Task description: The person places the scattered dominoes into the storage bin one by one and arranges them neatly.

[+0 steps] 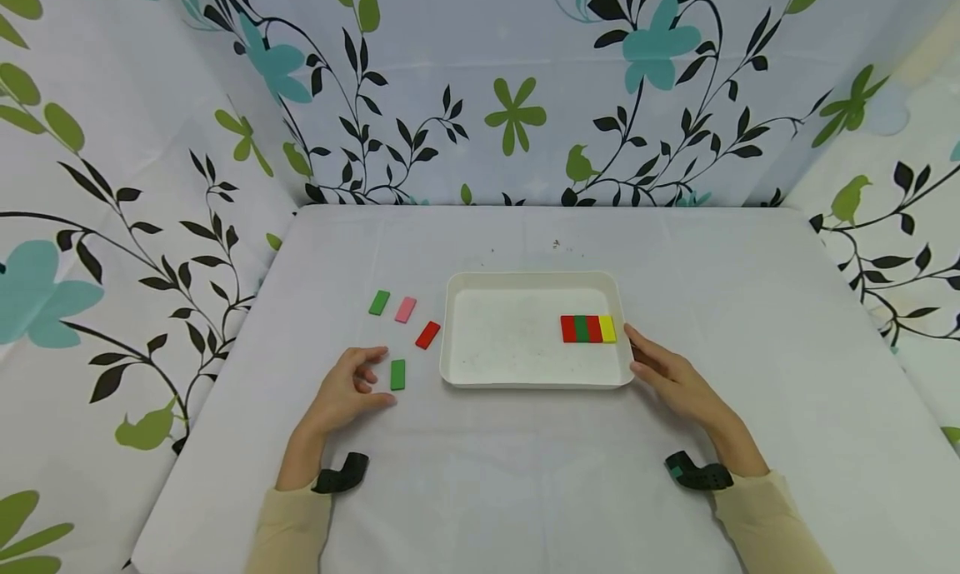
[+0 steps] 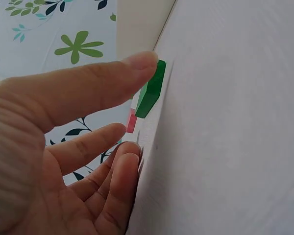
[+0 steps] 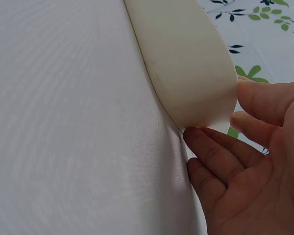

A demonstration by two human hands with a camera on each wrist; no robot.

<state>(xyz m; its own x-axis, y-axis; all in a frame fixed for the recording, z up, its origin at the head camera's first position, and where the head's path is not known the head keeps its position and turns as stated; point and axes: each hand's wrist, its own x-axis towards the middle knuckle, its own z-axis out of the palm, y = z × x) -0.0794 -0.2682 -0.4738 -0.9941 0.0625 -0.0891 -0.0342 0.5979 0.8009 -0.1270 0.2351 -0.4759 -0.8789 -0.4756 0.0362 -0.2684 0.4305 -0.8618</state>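
My left hand (image 1: 347, 395) is beside a green block (image 1: 397, 375), thumb and fingers spread apart. In the left wrist view the thumb (image 2: 108, 85) overlaps the green block (image 2: 151, 93); whether it touches cannot be told. Farther back lie a second green block (image 1: 379, 302), a pink block (image 1: 405, 310) and a red block (image 1: 428, 335). At the right end of a white tray (image 1: 517, 378), my right hand (image 1: 678, 382) rests its extended fingers against the outer side. Inside the tray, red, green, red and yellow blocks (image 1: 581, 329) stand side by side in a row.
White cloth covers the table (image 1: 510, 482). Patterned curtains (image 1: 480, 82) hang behind it and on both sides. Small dark specks (image 1: 557, 244) mark the cloth behind the tray. Each wrist wears a black strap-on device (image 1: 341, 474).
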